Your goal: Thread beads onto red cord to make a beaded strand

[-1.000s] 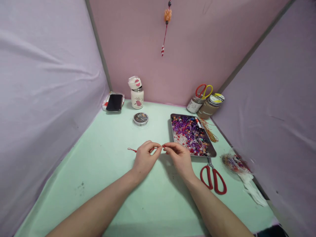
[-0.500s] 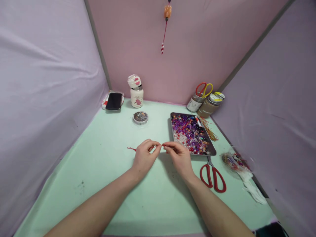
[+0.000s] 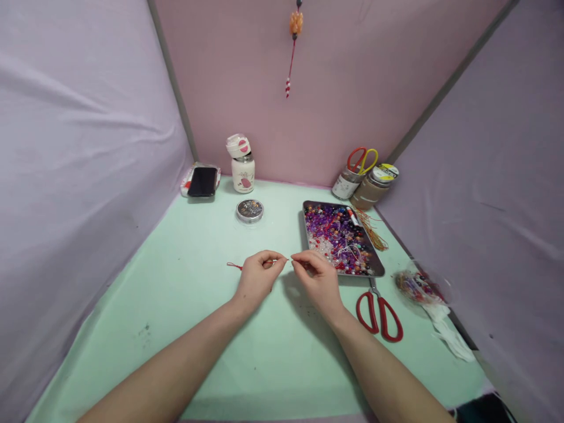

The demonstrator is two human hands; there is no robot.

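Observation:
My left hand (image 3: 258,278) and my right hand (image 3: 318,279) meet fingertip to fingertip over the green table (image 3: 198,329). Both are closed in a pinch. A thin red cord (image 3: 234,266) runs from my left fingers out to the left, its knotted end lying on the table. My right fingers pinch the cord's other end; whether a bead sits there is too small to tell. Just right of my right hand lies a metal tray (image 3: 306,207) full of purple, red and clear beads.
Red scissors (image 3: 379,314) lie right of my right wrist. A bag of beads (image 3: 416,289) and white paper sit at the right edge. At the back stand a white bottle (image 3: 243,167), a round tin (image 3: 249,210), a phone (image 3: 202,181), two jars with scissors (image 3: 362,176). A beaded tassel (image 3: 292,41) hangs above.
My hands stay pinched together at the same spot; the fingertips have shifted slightly and the small red piece between them shows less. The view has drifted a little.

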